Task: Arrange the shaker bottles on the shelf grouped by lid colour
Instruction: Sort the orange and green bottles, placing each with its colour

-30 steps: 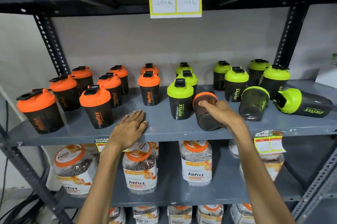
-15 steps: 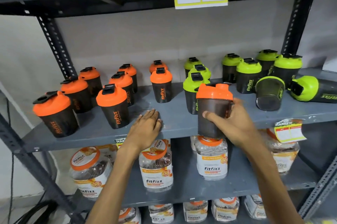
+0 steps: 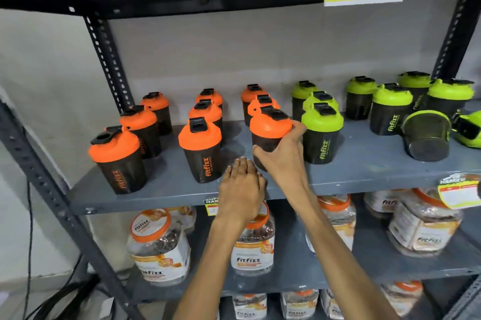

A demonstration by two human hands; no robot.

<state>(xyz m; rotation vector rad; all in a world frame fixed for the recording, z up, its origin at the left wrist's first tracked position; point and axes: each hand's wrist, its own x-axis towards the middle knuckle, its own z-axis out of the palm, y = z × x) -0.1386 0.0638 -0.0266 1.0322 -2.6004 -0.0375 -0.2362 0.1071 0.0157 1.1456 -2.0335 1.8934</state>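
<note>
orange-lidded shaker point(image 3: 269, 134) going down at the front of the orange rows, just beside the green-lidded shaker point(image 3: 322, 134).
right hand point(image 3: 282, 161), grip clamped round its dark body; left hand point(image 3: 242, 189) flat on the shelf point(image 3: 161, 189) edge, grip apart, holding nothing. best set base flat, aligned behind-row, clear of green neighbour, release only once steady; two green shakers lie tipped far right.

Bottles point(image 3: 200, 149) on shelf point(image 3: 166, 196), jars point(image 3: 158, 244) below
</note>
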